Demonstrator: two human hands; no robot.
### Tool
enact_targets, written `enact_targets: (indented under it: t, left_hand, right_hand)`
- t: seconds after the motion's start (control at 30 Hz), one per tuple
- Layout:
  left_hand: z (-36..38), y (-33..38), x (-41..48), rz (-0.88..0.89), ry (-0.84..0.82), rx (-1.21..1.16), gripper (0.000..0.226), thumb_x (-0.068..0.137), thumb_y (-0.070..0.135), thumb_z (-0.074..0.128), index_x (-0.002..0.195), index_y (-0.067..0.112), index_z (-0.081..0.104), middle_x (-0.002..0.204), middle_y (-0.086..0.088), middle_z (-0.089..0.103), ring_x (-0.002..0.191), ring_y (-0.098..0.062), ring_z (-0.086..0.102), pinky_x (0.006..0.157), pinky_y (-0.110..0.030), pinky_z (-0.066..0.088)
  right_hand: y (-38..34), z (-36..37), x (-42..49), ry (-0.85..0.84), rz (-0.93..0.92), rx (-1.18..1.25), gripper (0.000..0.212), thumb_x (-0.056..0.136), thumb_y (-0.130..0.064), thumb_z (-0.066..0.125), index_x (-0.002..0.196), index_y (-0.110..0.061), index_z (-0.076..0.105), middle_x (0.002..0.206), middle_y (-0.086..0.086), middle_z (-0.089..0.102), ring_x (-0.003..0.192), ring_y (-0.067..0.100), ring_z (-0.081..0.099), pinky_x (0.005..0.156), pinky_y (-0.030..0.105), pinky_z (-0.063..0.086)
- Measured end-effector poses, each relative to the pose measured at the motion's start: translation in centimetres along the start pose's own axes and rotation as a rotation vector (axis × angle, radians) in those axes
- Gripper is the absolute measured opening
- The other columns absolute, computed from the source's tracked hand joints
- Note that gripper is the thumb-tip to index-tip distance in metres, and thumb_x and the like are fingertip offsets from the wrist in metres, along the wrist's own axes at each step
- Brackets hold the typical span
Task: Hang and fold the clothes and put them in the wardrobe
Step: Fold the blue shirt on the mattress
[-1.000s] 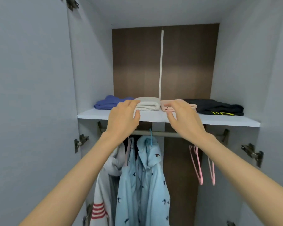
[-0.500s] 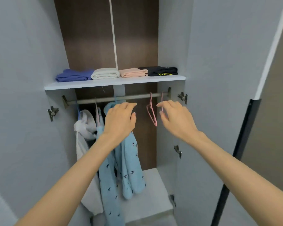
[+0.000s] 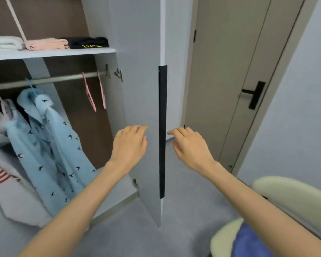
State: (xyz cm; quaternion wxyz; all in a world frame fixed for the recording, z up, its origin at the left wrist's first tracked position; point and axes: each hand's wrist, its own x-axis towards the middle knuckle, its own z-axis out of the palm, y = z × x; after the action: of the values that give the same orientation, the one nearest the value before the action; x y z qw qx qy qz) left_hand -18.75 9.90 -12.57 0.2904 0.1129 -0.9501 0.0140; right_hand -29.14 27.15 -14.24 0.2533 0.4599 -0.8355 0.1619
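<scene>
Here the wardrobe door [image 3: 141, 75] stands between left fingers [image 3: 137, 129] and right fingers [image 3: 176, 132].

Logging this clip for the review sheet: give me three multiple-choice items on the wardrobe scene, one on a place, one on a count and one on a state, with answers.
1. Where does the folded black garment lie?
A. on the shelf, right of the folded pink garment
B. on the floor
C. in a drawer

2. How many empty pink hangers hang on the rail?
A. one
B. two
C. four

3. How are the left hand and right hand?
A. gripping cloth
B. clenched fists
C. empty, fingers relaxed

Answers:
1 A: it sits at the shelf's right end.
2 B: two hang side by side near the side wall.
3 C: neither holds anything.
</scene>
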Motion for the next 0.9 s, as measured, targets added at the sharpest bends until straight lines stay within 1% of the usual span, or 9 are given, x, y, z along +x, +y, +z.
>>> enact_targets:
  t: [0.07, 0.2, 0.33, 0.4, 0.47, 0.57, 0.63, 0.77, 0.9]
  left_hand:
    - [1.7, 4.0, -0.3, 0.012, -0.032, -0.055, 0.031, 0.088, 0.015, 0.058, 0.119, 0.011, 0.062, 0.108, -0.008, 0.068, 0.096, -0.032, 0.063, 0.08, -0.04, 0.047]
    - [5.1, 11.7, -0.9, 0.03, -0.122, -0.108, 0.038, 0.095, 0.02, 0.046, 0.132, 0.014, 0.052, 0.124, -0.007, 0.06, 0.11, -0.03, 0.056, 0.088, -0.039, 0.041]
    - [8.2, 18.3, -1.7, 0.077, -0.238, -0.123, 0.041, 0.098, 0.023, 0.039, 0.138, 0.017, 0.044, 0.13, -0.006, 0.055, 0.117, -0.028, 0.051, 0.093, -0.036, 0.037]
    - [9.8, 20.9, -2.5, 0.104, -0.31, -0.117, 0.041, 0.099, 0.024, 0.037, 0.14, 0.019, 0.041, 0.133, -0.004, 0.053, 0.121, -0.026, 0.048, 0.095, -0.035, 0.036]
    - [11.4, 23.4, -3.2, 0.136, -0.377, -0.127, 0.042, 0.099, 0.025, 0.036, 0.141, 0.02, 0.04, 0.135, -0.004, 0.051, 0.122, -0.026, 0.047, 0.097, -0.035, 0.035]
    - [13.8, 26.8, -4.5, 0.188, -0.455, -0.16, 0.042, 0.098, 0.025, 0.038, 0.14, 0.02, 0.04, 0.135, -0.004, 0.052, 0.122, -0.025, 0.048, 0.097, -0.034, 0.036]
    - [15.4, 28.8, -5.9, 0.221, -0.508, -0.172, 0.043, 0.098, 0.025, 0.039, 0.14, 0.021, 0.04, 0.134, -0.004, 0.052, 0.121, -0.025, 0.049, 0.097, -0.033, 0.036]
    - [18.5, 32.2, -9.0, 0.284, -0.617, -0.183, 0.044, 0.097, 0.026, 0.039, 0.141, 0.023, 0.038, 0.136, -0.003, 0.051, 0.123, -0.024, 0.047, 0.098, -0.032, 0.036]
    - [21.6, 35.1, -11.9, 0.322, -0.693, -0.187, 0.043, 0.097, 0.025, 0.038, 0.139, 0.022, 0.04, 0.134, -0.003, 0.052, 0.121, -0.024, 0.048, 0.097, -0.033, 0.036]
  right_hand:
    - [3.1, -0.5, -3.2, -0.053, 0.046, -0.006, 0.03, 0.09, -0.012, 0.053, 0.119, -0.015, 0.06, 0.112, 0.002, 0.064, 0.097, 0.026, 0.059, 0.073, 0.036, 0.044]
    - [9.0, -1.3, -10.0, -0.127, 0.167, -0.005, 0.031, 0.094, -0.017, 0.049, 0.123, -0.017, 0.057, 0.12, 0.001, 0.06, 0.104, 0.027, 0.055, 0.08, 0.037, 0.043]
    - [14.2, -2.1, -16.8, -0.196, 0.372, 0.05, 0.032, 0.095, -0.019, 0.046, 0.126, -0.019, 0.055, 0.127, 0.0, 0.056, 0.111, 0.025, 0.051, 0.085, 0.037, 0.042]
    - [16.3, -2.4, -20.1, -0.229, 0.47, 0.093, 0.032, 0.094, -0.016, 0.047, 0.124, -0.017, 0.055, 0.127, 0.002, 0.057, 0.114, 0.026, 0.052, 0.088, 0.037, 0.043]
    - [18.0, -2.5, -23.4, -0.244, 0.615, 0.181, 0.032, 0.092, -0.013, 0.048, 0.123, -0.015, 0.056, 0.125, 0.005, 0.057, 0.114, 0.025, 0.052, 0.089, 0.035, 0.043]
    - [19.6, -2.6, -28.1, -0.254, 0.8, 0.247, 0.032, 0.092, -0.013, 0.049, 0.123, -0.016, 0.056, 0.119, 0.005, 0.058, 0.109, 0.024, 0.054, 0.086, 0.034, 0.044]
    - [20.1, -2.4, -31.4, -0.271, 0.877, 0.254, 0.032, 0.093, -0.014, 0.048, 0.124, -0.015, 0.056, 0.121, 0.004, 0.058, 0.11, 0.023, 0.054, 0.088, 0.034, 0.044]
    - [20.2, -1.8, -37.7, -0.33, 0.974, 0.225, 0.033, 0.094, -0.015, 0.047, 0.126, -0.014, 0.055, 0.127, 0.003, 0.058, 0.115, 0.022, 0.053, 0.092, 0.032, 0.043]
    - [20.5, -0.7, -42.7, -0.414, 1.038, 0.221, 0.034, 0.094, -0.015, 0.045, 0.127, -0.016, 0.053, 0.129, 0.001, 0.056, 0.118, 0.021, 0.052, 0.096, 0.037, 0.045]
